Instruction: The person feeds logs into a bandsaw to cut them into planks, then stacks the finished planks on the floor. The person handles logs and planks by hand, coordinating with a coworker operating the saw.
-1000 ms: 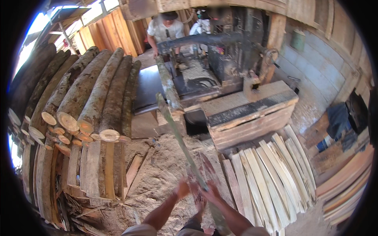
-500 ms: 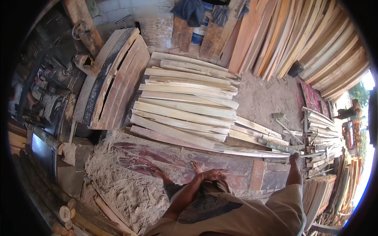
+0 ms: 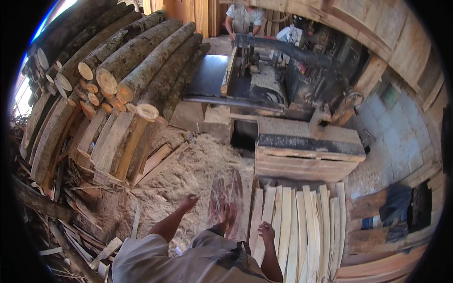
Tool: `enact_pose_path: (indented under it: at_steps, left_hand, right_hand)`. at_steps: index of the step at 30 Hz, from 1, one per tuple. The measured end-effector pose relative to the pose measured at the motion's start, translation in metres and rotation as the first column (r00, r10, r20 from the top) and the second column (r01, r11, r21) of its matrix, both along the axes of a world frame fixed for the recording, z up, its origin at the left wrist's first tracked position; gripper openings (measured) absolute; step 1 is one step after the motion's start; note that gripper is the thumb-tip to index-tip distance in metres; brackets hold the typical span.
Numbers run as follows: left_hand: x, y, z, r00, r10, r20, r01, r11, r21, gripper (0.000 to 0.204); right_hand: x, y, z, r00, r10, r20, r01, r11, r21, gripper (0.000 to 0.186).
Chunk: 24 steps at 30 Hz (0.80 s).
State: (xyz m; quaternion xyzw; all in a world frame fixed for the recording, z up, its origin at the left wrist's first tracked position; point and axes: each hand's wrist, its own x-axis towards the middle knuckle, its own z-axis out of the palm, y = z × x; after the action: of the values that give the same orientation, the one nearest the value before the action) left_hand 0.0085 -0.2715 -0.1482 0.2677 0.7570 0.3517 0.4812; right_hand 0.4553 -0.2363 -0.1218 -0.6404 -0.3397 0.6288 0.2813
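My left hand [image 3: 188,202] hangs over the sawdust, fingers loosely bent and apart, holding nothing. My right hand [image 3: 266,231] is empty too, fingers half curled and apart, over the edge of a row of pale sawn boards [image 3: 300,214]. My bare feet are on a dusty red-stained plank [image 3: 218,184] between them. Ahead, a piece of wood [image 3: 229,70] lies on the saw machine's dark table [image 3: 203,75], and a co-worker [image 3: 243,21] in a pale shirt stands at its far end.
Stacked logs [image 3: 151,61] rest on slabs at the left, with loose offcuts [image 3: 94,250] below. A wooden box [image 3: 306,165] stands before the machine. Sawdust [image 3: 184,165] covers the floor ahead. Dark cloths [image 3: 396,203] and leaning boards [image 3: 387,264] are at the right.
The long strip I held in both hands has left them. My view swung right over the boards and back to the machine. The wood on the saw table now sits farther back.
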Motion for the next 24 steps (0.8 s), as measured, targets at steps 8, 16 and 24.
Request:
enact_pose_path:
  at_steps: [8, 16, 24]
  left_hand:
    - [-0.078, -0.046, -0.046, 0.953, 0.201, -0.227, -0.261, 0.926, -0.273, 0.035]
    - [-0.014, 0.075, -0.022, 0.915, 0.329, 0.235, -0.247, 0.915, -0.318, 0.046]
    - [-0.046, 0.254, -0.027, 0.935, 0.275, 0.222, -0.22, 0.945, -0.243, 0.043]
  right_hand:
    - [-0.03, 0.198, -0.006, 0.992, 0.065, 0.108, -0.061, 0.997, -0.043, 0.031]
    - [-0.035, 0.224, -0.124, 0.26, 0.789, 0.557, -0.94, 0.339, -0.041, 0.031]
    - [-0.109, 0.421, -0.11, 0.178, 0.7, 0.692, -0.914, 0.378, -0.147, 0.031]
